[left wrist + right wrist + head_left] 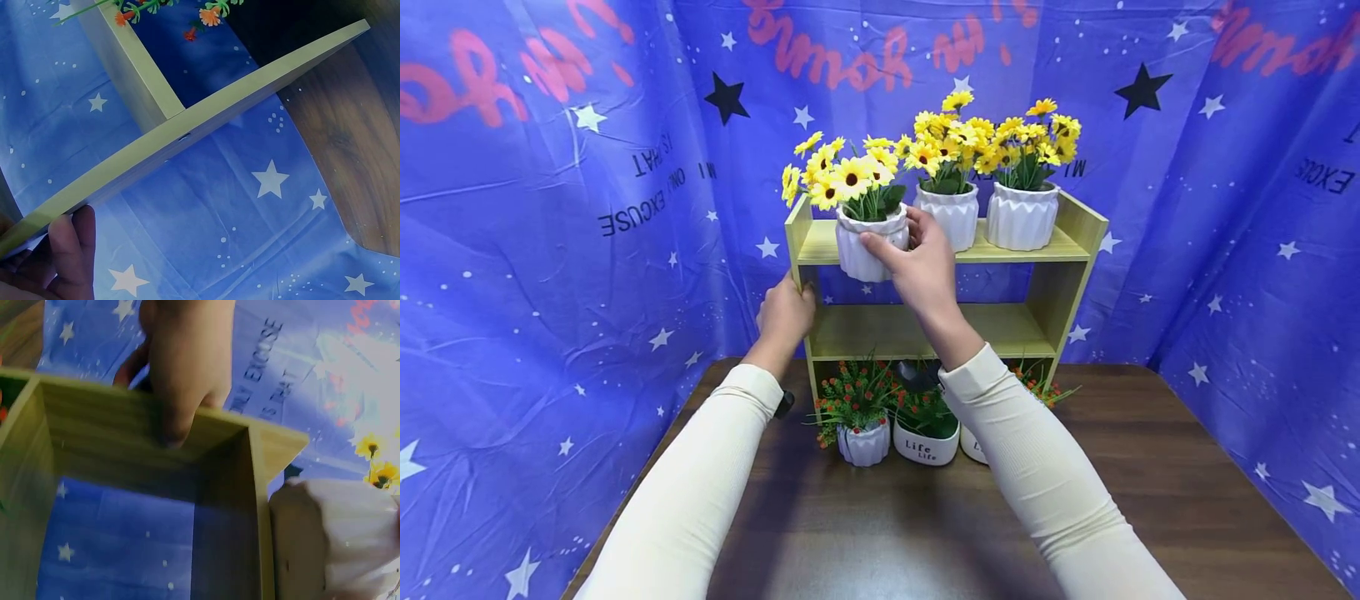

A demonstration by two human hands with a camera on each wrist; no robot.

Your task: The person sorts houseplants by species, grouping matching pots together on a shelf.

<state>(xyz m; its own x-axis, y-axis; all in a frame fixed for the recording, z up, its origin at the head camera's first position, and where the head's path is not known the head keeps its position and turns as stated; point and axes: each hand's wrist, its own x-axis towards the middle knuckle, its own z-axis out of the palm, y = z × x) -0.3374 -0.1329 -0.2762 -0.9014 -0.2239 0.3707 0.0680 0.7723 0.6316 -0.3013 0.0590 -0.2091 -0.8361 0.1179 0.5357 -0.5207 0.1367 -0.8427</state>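
Note:
My right hand (928,265) grips a white fluted pot (863,250) of yellow daisy-like flowers (852,177), thumb on its front and fingers at its right side. The pot overlaps the front edge of the top board at the left end of a wooden shelf (925,329); whether it bears on the board I cannot tell. My left hand (787,312) grips the shelf's left side panel (137,150). In the right wrist view the left thumb lies on the panel's inner face. Two more white pots with yellow flowers, a middle one (951,218) and a right one (1022,218), stand on the top board.
Below the middle board (1000,329) stand a fluted pot (863,444) with red-flowered greenery, an oval white planter (925,448) lettered "Life", and another planter partly behind my right sleeve. The brown table (1150,467) carries the shelf. A blue starry curtain (587,275) surrounds it.

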